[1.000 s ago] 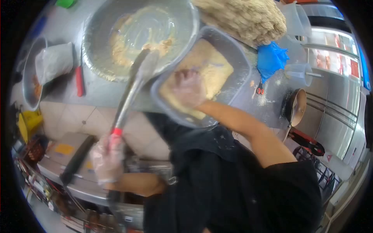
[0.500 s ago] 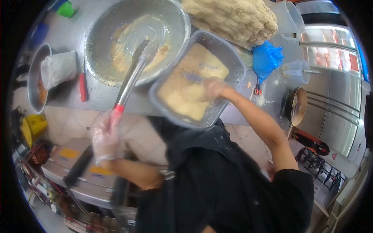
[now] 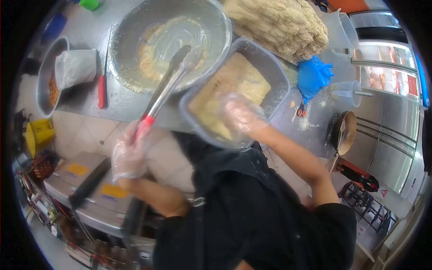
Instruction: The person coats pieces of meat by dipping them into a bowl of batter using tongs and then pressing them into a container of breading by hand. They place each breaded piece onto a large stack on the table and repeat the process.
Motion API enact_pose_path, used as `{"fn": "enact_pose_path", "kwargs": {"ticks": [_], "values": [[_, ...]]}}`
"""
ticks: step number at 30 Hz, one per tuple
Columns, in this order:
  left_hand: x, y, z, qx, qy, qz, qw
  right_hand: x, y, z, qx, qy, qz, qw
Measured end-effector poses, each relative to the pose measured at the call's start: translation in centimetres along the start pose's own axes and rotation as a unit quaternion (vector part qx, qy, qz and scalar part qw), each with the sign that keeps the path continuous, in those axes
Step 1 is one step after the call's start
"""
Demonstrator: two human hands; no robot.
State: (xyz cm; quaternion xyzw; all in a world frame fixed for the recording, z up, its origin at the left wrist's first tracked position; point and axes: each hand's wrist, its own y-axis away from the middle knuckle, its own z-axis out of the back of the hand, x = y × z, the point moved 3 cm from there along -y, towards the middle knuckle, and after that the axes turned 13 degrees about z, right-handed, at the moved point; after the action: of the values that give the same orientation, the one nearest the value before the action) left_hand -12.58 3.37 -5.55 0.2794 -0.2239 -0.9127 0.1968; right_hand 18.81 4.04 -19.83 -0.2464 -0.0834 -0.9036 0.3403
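My left hand (image 3: 129,153), in a clear plastic glove, is closed round the red-handled end of metal tongs (image 3: 167,87). Their tips reach over a large metal bowl (image 3: 122,67) with pale, wet batter (image 3: 150,56) smeared inside. My right hand (image 3: 243,114), gloved too, is down in a grey plastic tub (image 3: 281,85), over pale yellow crumbs (image 3: 252,85). Motion smears its fingers, and whether they hold anything is hidden. Part of the crumbs is browner and looks coarser.
Behind the tub lies a big crumb-coated mass (image 3: 279,27). Nearby are a blue plastic bag (image 3: 315,76), scissors (image 3: 302,110), a clear jug (image 3: 346,92) and a pan (image 3: 346,132). A red-handled knife (image 3: 102,92) and a white bag (image 3: 76,67) on a metal bowl (image 3: 42,81) are left.
My right hand has shifted slightly left and down over the crumbs, with its glove now plainer to see. My left hand still grips the tongs over the bowl. The whole view has shifted slightly.
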Motion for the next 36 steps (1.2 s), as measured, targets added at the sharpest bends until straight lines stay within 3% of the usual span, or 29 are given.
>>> {"fn": "enact_pose_path", "kwargs": {"ticks": [2, 4, 5, 7, 8, 9, 11, 13, 15, 16, 18, 20, 24, 27, 28, 31, 33, 34, 35, 36], "values": [[-0.4, 0.2, 0.0, -0.013, 0.025, -0.013, 1.0, 1.0, -0.5, -2.4, -0.135, 0.024, 0.187, 0.973], [-0.6, 0.3, -0.3, -0.024, 0.051, -0.031, 0.998, 2.4, -3.4, -3.0, 0.106, -0.157, 0.029, 0.981], [-0.4, 0.4, -0.4, -0.053, 0.033, -0.036, 0.997, 3.4, -3.4, -1.7, 0.103, -0.156, 0.025, 0.982], [-0.7, 0.3, -0.1, -0.086, 0.017, -0.04, 0.995, 5.7, -2.8, 0.6, 0.236, -0.1, -0.035, 0.966], [-1.0, 0.4, 0.1, -0.05, 0.028, -0.022, 0.998, 6.7, -2.0, 1.9, 0.2, -0.133, -0.11, 0.965], [-1.1, 0.4, 0.1, -0.016, 0.04, -0.005, 0.999, 6.9, -0.6, 2.5, 0.201, -0.132, -0.108, 0.965], [0.2, -0.3, -0.4, -0.014, 0.052, -0.016, 0.998, 6.5, 2.0, 4.2, 0.157, -0.059, -0.023, 0.986], [0.6, -0.4, -0.5, -0.008, 0.061, -0.023, 0.998, 3.3, 3.3, 2.8, 0.236, -0.008, -0.067, 0.969], [0.0, -0.3, -0.5, 0.03, 0.026, 0.022, 0.999, -1.3, 4.7, 2.5, 0.014, -0.071, -0.051, 0.996], [-0.3, -0.2, -0.6, 0.029, 0.025, 0.023, 0.999, -2.1, 4.1, 2.8, 0.014, -0.072, -0.049, 0.996], [-0.8, -0.2, -0.6, 0.008, 0.013, 0.001, 1.0, -3.6, 3.4, 3.3, 0.089, -0.057, -0.203, 0.973], [0.0, -0.7, -1.0, -0.016, 0.0, -0.01, 1.0, -2.6, 3.7, 1.3, 0.127, -0.115, -0.226, 0.959], [0.0, -0.7, -1.0, -0.002, 0.016, -0.002, 1.0, -0.2, 3.0, -3.7, 0.287, -0.095, -0.131, 0.944], [-0.5, -0.3, -0.8, 0.009, 0.0, 0.001, 1.0, 0.7, 2.7, -4.6, 0.28, -0.234, -0.274, 0.89], [-0.3, -0.3, -0.8, 0.008, 0.0, -0.001, 1.0, -0.4, 3.0, -6.6, 0.176, -0.377, -0.331, 0.847], [1.2, -0.5, -1.1, -0.009, -0.015, 0.011, 1.0, -0.1, 2.1, -4.6, 0.065, -0.595, -0.36, 0.715], [1.6, -0.4, -0.9, -0.049, 0.026, -0.023, 0.998, 1.1, 1.4, -0.6, 0.04, -0.55, -0.452, 0.701], [1.7, -0.5, -0.9, -0.05, 0.027, -0.022, 0.998, 3.5, 0.2, 3.9, 0.003, -0.491, -0.481, 0.726], [1.8, -0.5, -0.9, -0.061, 0.041, -0.028, 0.997, 2.5, 0.4, 4.2, 0.006, -0.49, -0.481, 0.727], [1.9, -0.4, -0.8, -0.069, 0.052, -0.033, 0.996, 0.7, 0.5, 5.0, 0.046, -0.394, -0.384, 0.834]]}}
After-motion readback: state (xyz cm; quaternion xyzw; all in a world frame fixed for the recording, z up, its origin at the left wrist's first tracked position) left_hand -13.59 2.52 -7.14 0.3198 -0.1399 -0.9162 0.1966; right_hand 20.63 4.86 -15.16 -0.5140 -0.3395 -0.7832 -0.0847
